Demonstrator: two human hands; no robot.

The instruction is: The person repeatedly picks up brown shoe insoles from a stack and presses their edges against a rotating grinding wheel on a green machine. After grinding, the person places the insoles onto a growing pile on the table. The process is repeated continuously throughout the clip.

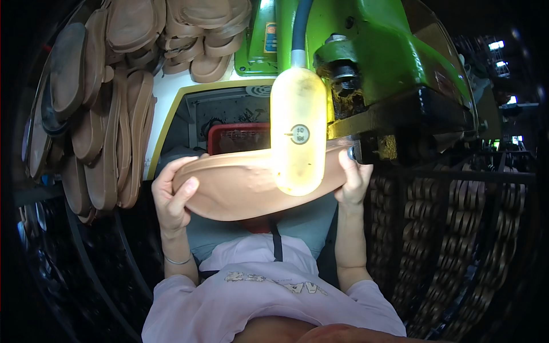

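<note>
A tan shoe sole [234, 191] is stretched crosswise before me, its smooth broad face toward me and a raised rim along its far edge. At its left end my left hand [174, 194] is closed, thumb on the face and fingers behind. My right hand [354, 177] grips the other end, close under the dark working head of a green machine [400, 46]. A small dark blue piece shows at the right thumb's tip; I cannot tell whether it belongs to the machine. The glowing yellow lamp [298, 114] covers part of the sole.
Piles of similar tan soles [134, 126] lean at the left and lie on the white table [166, 91]. Behind the held sole, a red basket [237, 137] sits in a yellow-edged opening. Racks packed with brown soles [446, 211] stand at the right.
</note>
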